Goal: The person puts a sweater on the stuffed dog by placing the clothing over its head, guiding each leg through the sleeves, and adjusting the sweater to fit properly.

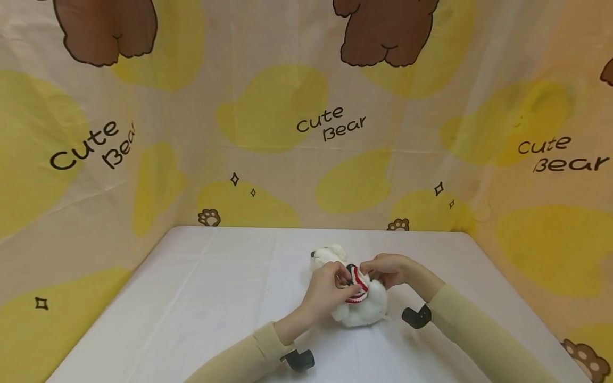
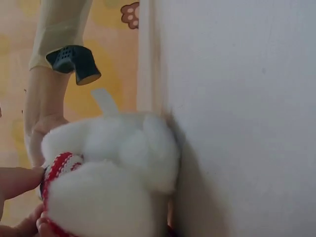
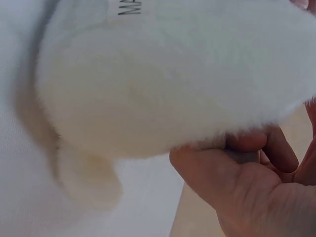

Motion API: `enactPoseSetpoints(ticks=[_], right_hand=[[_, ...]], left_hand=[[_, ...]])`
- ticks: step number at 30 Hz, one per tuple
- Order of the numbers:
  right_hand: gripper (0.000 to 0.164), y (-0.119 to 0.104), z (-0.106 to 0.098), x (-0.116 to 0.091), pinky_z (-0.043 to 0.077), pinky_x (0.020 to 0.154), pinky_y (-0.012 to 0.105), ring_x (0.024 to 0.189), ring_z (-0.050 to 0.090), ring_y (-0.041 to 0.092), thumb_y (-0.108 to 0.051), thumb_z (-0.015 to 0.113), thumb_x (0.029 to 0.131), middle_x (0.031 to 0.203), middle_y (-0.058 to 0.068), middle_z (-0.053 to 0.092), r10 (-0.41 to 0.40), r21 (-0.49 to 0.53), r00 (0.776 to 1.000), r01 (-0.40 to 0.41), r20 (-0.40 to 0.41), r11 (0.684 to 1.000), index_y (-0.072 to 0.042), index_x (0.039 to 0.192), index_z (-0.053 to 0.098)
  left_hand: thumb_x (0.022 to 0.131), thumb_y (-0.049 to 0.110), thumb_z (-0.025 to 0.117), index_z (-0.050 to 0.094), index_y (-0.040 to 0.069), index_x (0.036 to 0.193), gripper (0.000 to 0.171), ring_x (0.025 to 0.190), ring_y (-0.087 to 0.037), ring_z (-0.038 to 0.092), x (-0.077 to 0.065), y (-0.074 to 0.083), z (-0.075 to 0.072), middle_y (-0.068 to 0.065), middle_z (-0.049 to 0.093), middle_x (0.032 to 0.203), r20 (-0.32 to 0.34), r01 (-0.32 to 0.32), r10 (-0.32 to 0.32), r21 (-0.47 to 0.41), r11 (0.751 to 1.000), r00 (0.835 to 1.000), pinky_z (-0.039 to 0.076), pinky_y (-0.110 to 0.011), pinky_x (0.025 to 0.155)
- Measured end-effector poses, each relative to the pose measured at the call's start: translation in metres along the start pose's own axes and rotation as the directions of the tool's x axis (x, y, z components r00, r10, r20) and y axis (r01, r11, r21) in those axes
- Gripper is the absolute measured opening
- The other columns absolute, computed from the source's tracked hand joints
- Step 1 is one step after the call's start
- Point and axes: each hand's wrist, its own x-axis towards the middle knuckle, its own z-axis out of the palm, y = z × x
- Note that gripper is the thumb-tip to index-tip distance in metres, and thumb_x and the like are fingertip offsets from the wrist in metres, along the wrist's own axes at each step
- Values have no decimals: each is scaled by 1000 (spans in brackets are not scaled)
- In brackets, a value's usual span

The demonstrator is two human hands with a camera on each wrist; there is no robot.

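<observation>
A white plush dog [image 1: 367, 311] with a dark nose lies on the white table, its head toward the back left. Around its middle sits a small knitted sweater [image 1: 360, 284] in white and red, with a dark part near the neck. My left hand [image 1: 325, 290] pinches the sweater's edge from the near left; its thumb and fingertips meet the red trim in the left wrist view. On the far right side, my right hand [image 1: 390, 268] has curled fingers and thumb [image 3: 207, 163] gripping the toy's side by the sweater. The plush covers some of the right fingertips.
The white table [image 1: 230, 298] stands against fabric walls [image 1: 268, 170] printed with bears and lettering. A black wrist mount [image 1: 300, 360] sticks out below the left sleeve, and another mount [image 1: 416, 317] below the right. A white label [image 3: 129, 9] shows on the plush.
</observation>
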Motion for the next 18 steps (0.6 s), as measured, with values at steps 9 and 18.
enactPoseSetpoints(ticks=[9,18], right_hand=[[26,1,1,2,55,79,41,81,60,21,-20,54,76,90,12,59,7,-20,1000,-7,-18,1000,2,90,59],[23,1,-3,4,55,80,43,82,59,22,-18,55,76,90,13,58,16,-16,1000,-16,-16,1000,1,87,59]], left_hand=[[72,16,82,64,8,83,22,66,-6,52,-5,3,7,-3,58,78,-23,-99,99,15,995,995,46,-14,59],[76,8,78,63,9,72,15,61,0,46,0,4,10,1,55,69,33,-109,107,63,992,994,43,-13,54]])
